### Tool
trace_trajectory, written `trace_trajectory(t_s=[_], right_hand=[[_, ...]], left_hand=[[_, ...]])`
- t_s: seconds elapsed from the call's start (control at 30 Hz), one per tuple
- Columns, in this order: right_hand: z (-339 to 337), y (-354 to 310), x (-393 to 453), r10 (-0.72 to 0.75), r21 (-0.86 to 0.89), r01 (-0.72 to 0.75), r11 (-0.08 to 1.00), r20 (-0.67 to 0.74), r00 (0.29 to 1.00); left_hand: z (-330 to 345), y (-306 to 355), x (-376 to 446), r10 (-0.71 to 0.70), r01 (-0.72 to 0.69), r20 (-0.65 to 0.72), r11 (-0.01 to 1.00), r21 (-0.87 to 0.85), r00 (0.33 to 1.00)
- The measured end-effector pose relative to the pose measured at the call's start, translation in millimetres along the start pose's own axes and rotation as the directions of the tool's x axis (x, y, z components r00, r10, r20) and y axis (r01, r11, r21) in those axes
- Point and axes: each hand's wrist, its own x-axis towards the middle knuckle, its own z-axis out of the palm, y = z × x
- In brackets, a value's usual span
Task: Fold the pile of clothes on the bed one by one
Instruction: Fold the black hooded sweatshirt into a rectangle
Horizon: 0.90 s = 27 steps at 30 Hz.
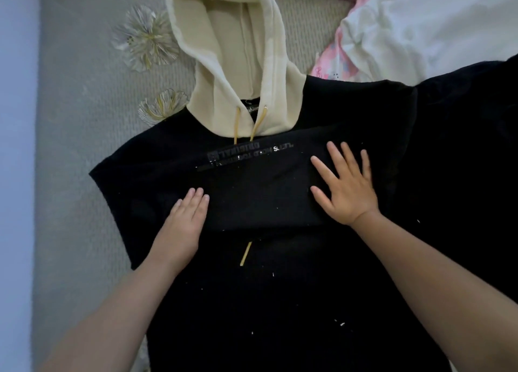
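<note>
Bed: both hands flat on black hoodie.

Two bare forearms reach in from the lower edge of the view over the black hoodie, with no sleeves, cuffs, watch or bands visible on them. The left hand and the right hand wear no gloves or rings, and their fingernails are short and unpainted.
</note>
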Motion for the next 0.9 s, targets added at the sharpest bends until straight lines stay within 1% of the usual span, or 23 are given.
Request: trace_trajectory(t_s=[0.03,0.07,0.13,0.2,0.23,0.27,0.3,0.33,0.37,0.4,0.43,0.47,0.53,0.6,0.7,0.77,0.8,0.83,0.9], right_hand=[[-1,0,1,-0.004,-0.001,0.004,1.000,-0.004,1.000],[-2,0,0,-0.012,-0.002,0.012,1.000,0.003,1.000],[-1,-1,0,-0.018,-0.008,0.019,1.000,0.020,1.000],[0,-1,1,-0.014,-0.002,0.014,1.000,0.020,1.000],[0,-2,1,-0.017,0.002,0.017,1.000,0.021,1.000],[-1,-3,1,-0.019,0.002,0.019,1.000,0.023,1.000],[-1,-3,1,-0.016,-0.001,0.016,1.000,0.024,1.000],[-2,-3,2,-0.015,-0.007,0.015,1.000,0.024,1.000],[-3,-3,2,-0.014,-0.010,0.014,1.000,0.028,1.000],[-3,-3,3,-0.012,-0.014,0.012,1.000,0.038,0.999],[-4,-3,3,-0.011,-0.017,0.012,1.000,0.049,0.999],[-5,-3,3,-0.011,-0.017,0.012,1.000,0.054,0.998],[-5,-4,3,-0.026,-0.021,0.027,0.999,0.028,0.999],[-3,-4,3,-0.051,-0.060,0.050,0.997,-0.014,0.999],[-3,-3,7,-0.071,-0.146,0.061,0.987,-0.066,0.995],[-6,-7,6,-0.082,-0.181,0.071,0.981,-0.052,0.995],[-10,-11,7,-0.072,-0.178,0.063,0.982,-0.045,0.996],[-15,-15,10,-0.074,-0.164,0.062,0.985,-0.071,0.995],[-28,-26,25,-0.126,-0.078,0.113,0.990,-0.189,0.974]], left_hand=[[2,3,-5,0.012,-0.012,-0.002,1.000,-0.007,1.000],[4,8,-13,0.005,-0.006,0.037,1.000,0.010,0.999],[11,10,-23,-0.083,0.081,0.169,0.997,0.017,0.982],[11,10,-22,-0.131,0.143,0.261,0.989,-0.029,0.956],[5,10,-20,-0.121,0.146,0.262,0.986,-0.078,0.957],[-4,10,-17,-0.110,0.140,0.195,0.979,-0.148,0.975],[-12,8,-14,-0.105,0.118,0.077,0.972,-0.202,0.992],[-18,6,-9,-0.102,0.093,-0.029,0.970,-0.223,0.994],[-23,4,-2,-0.093,0.056,-0.165,0.975,-0.215,0.982],[-26,1,10,-0.119,0.067,-0.265,0.978,-0.197,0.957],[-27,-1,25,-0.181,0.123,-0.296,0.971,-0.203,0.938],[-27,-1,42,-0.271,0.204,-0.293,0.949,-0.239,0.917],[-20,-4,72,-0.427,0.373,-0.208,0.892,-0.255,0.880],[-7,-7,86,-0.479,0.450,-0.168,0.874,-0.181,0.862],[6,-11,94,-0.481,0.457,-0.202,0.876,-0.155,0.853],[8,-12,93,-0.474,0.449,-0.214,0.880,-0.155,0.854],[7,-13,94,-0.470,0.443,-0.217,0.882,-0.161,0.856],[6,-13,95,-0.466,0.439,-0.214,0.883,-0.165,0.859],[2,-12,95,-0.467,0.440,-0.188,0.882,-0.169,0.864]])
